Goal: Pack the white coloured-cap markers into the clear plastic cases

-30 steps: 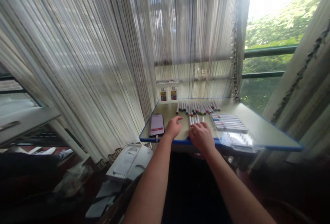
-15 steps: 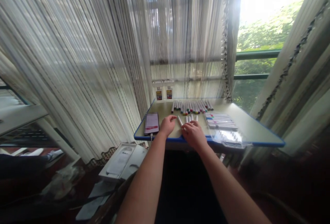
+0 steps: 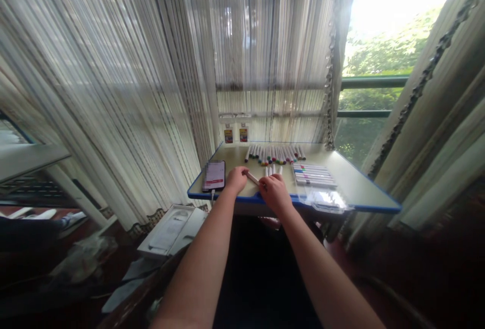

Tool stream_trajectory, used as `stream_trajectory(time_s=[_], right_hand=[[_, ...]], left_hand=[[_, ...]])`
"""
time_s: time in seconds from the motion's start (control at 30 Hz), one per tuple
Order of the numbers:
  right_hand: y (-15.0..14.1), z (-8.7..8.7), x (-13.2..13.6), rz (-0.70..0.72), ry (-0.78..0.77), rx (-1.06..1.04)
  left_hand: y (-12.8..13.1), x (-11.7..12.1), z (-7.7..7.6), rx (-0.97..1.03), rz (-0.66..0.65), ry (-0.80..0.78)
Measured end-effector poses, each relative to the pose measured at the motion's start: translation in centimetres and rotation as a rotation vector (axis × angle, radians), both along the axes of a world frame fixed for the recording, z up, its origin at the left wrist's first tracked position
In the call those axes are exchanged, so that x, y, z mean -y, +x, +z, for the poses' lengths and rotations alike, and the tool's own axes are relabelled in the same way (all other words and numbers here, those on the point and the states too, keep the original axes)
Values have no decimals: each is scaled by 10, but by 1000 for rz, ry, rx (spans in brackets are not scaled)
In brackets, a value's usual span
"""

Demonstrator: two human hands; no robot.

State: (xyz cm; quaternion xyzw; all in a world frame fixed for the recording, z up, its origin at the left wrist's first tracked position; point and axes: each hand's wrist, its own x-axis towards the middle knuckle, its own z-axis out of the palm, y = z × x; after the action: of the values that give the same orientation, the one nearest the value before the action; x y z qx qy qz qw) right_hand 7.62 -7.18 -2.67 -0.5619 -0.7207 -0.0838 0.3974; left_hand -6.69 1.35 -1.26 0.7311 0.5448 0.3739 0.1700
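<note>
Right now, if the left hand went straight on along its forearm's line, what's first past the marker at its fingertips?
Probably the leftmost marker in the far row; the left hand seems lined up with it, though one view leaves height and depth unclear.

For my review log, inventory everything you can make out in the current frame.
Table: 1, pale with blue edge, centre
Held marker: 1, white, over table's near part
Front markers: several, white, right of held marker
Back markers: many, white with coloured ends, table's far part
Marker case: 1, clear, white markers inside, table's right
Phone: 1, dark-edged, table's left
Cable: 1, white, phone's near end
Labelled packs: 2, multicoloured, far left corner
Box: 1, white, lower left
Curtains: count unclear, pale, background
Left hand: 1, bare, marker's far end
Right hand: 1, bare, marker's near end
</note>
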Motion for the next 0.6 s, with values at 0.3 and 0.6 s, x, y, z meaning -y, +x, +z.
stream_trajectory(time_s=[0.3, 0.6], right_hand=[[4, -3, -1, -13, 84, -123], [6, -5, -5, -48, 73, -222]], left_hand=[[0, 2, 1, 58, 5, 5], [-2, 0, 1, 106, 56, 46]])
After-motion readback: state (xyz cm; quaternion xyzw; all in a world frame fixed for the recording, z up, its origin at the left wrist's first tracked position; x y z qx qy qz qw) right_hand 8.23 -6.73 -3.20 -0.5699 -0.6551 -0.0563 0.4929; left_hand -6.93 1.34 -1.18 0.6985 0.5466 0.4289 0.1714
